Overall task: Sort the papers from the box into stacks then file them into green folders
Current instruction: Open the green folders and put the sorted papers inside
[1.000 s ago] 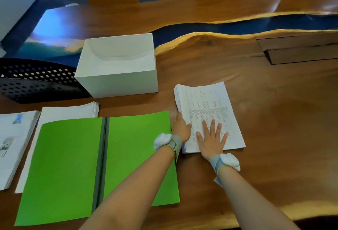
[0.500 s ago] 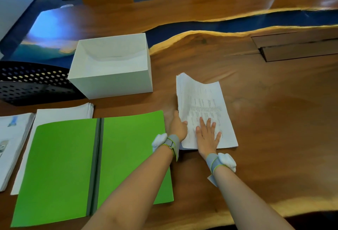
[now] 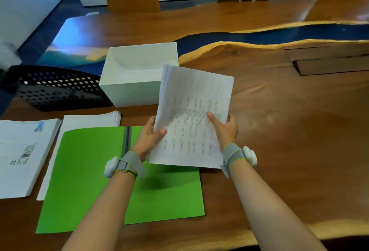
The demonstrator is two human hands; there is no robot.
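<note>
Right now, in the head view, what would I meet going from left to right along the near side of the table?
Paper stack with pictures → open green folder → left hand → held sheaf of papers → right hand.

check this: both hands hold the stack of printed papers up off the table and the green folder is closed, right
No: the head view shows the green folder lying open, flat. The left hand and right hand do hold the stack of printed papers off the table.
</note>
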